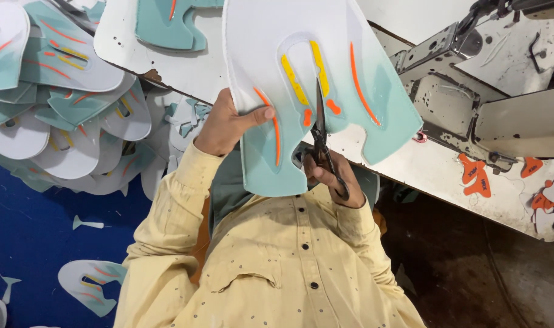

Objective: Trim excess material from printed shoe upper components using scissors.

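My left hand point(228, 124) grips a large flat shoe-upper piece point(301, 42), white fading to teal, with yellow and orange stripes. Its thumb lies on the piece's left tongue. My right hand point(330, 175) holds dark scissors point(319, 121) by the handles. The blades point up into the U-shaped notch in the middle of the piece, beside a yellow stripe and an orange dot. My pale yellow shirt sleeves fill the lower part of the view.
A heap of matching white-and-teal pieces point(64, 103) lies at the left, above a blue floor mat point(28, 237) with a few loose pieces. A white table point(429, 170) with a sewing machine point(471, 91) and small orange cut-outs point(476, 177) runs along the right.
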